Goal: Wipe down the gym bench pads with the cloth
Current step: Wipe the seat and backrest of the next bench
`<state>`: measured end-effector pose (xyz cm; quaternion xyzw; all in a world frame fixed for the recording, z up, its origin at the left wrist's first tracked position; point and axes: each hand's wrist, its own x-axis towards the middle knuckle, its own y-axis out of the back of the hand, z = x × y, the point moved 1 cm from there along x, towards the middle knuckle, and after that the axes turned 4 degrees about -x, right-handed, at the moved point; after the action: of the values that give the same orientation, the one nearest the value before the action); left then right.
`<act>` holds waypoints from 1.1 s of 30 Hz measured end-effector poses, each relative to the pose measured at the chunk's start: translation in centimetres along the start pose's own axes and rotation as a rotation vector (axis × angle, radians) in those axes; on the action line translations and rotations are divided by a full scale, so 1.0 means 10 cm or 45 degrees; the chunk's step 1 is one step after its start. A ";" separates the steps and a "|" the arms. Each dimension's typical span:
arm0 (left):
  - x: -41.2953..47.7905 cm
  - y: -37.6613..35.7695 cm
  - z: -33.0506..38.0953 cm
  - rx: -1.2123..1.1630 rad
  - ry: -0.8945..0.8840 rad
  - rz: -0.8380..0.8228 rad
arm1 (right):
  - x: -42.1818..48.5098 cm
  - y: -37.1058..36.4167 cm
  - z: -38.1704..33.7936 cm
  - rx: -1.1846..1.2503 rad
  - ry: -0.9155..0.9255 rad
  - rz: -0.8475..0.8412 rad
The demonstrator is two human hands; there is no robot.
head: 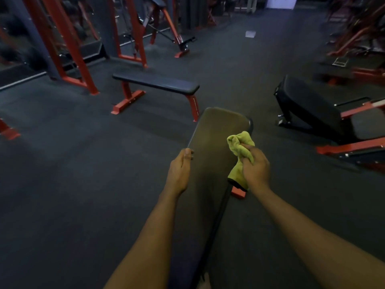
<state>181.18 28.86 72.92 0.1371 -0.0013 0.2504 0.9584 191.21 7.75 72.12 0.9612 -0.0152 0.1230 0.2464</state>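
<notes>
A long dark bench pad [216, 132] runs away from me down the middle of the view. My left hand [180, 170] grips the pad's left edge, thumb on top. My right hand [255, 168] is closed on a bunched yellow-green cloth [239, 142] over the pad's right edge. One end of the cloth sticks up above the fist. The other end hangs below it past the side of the pad. I cannot tell whether the cloth touches the pad.
A second flat bench [158, 83] with red legs stands crosswise just beyond the pad. An adjustable black bench [312, 109] on a red frame sits to the right. Red racks [68, 44] line the left and back. Dark rubber floor [73, 163] lies all around.
</notes>
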 end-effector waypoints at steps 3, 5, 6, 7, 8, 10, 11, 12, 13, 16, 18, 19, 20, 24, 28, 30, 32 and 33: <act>0.56 -0.20 -0.06 0.025 0.009 0.004 | 0.64 -0.29 0.06 -0.127 0.020 -0.024; 0.95 -0.37 -0.11 0.046 -0.023 0.046 | 1.15 -0.54 0.22 -0.368 -0.036 -0.293; 1.09 -0.45 -0.13 0.082 -0.041 0.075 | 1.34 -0.64 0.31 -0.439 -0.076 -0.436; 1.23 -0.55 -0.16 0.120 -0.050 0.096 | 1.52 -0.72 0.38 -0.457 -0.096 -0.519; 1.34 -0.66 -0.20 0.160 -0.042 0.089 | 1.68 -0.77 0.46 -0.429 -0.100 -0.523; 1.55 -0.98 -0.32 0.236 -0.016 -0.011 | 2.00 -0.81 0.61 -0.378 -0.060 -0.409; 1.60 -1.17 -0.37 0.306 -0.032 -0.080 | 2.10 -0.80 0.66 -0.362 -0.025 -0.333; 1.63 -1.36 -0.40 0.404 -0.050 -0.138 | 2.20 -0.77 0.67 -0.312 0.008 -0.251; 1.65 -1.56 -0.40 0.527 -0.047 -0.168 | 2.32 -0.74 0.70 -0.260 0.028 -0.172; 1.68 -2.23 -0.31 0.804 0.165 -0.071 | 2.82 -0.68 0.95 -0.212 -0.045 -0.072; 1.72 -2.62 -0.20 0.816 0.307 0.074 | 3.14 -0.65 1.15 -0.101 -0.247 -0.340; 1.78 -2.76 -0.16 0.839 0.349 0.130 | 3.24 -0.64 1.22 0.000 -0.358 -0.518; 1.87 -2.87 -0.15 0.870 0.377 0.187 | 3.33 -0.62 1.28 0.103 -0.461 -0.656; 2.45 -2.84 -0.20 0.954 0.440 0.349 | 3.51 -0.52 1.34 0.307 -0.639 -0.970; 2.96 -2.65 -0.20 0.869 0.552 0.539 | 3.66 -0.55 1.39 0.277 -0.610 -1.080; 2.80 -2.83 -0.17 0.881 0.551 0.618 | 3.66 -0.58 1.42 0.291 -0.615 -1.088; 2.40 -3.17 -0.12 0.908 0.542 0.624 | 3.64 -0.60 1.46 0.318 -0.662 -1.084; 2.22 -3.33 -0.10 0.912 0.558 0.612 | 3.66 -0.61 1.47 0.315 -0.673 -1.088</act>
<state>216.52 11.95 64.79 0.3982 0.2554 0.4726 0.7436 230.60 7.22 65.66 0.9017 0.3318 -0.2349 0.1470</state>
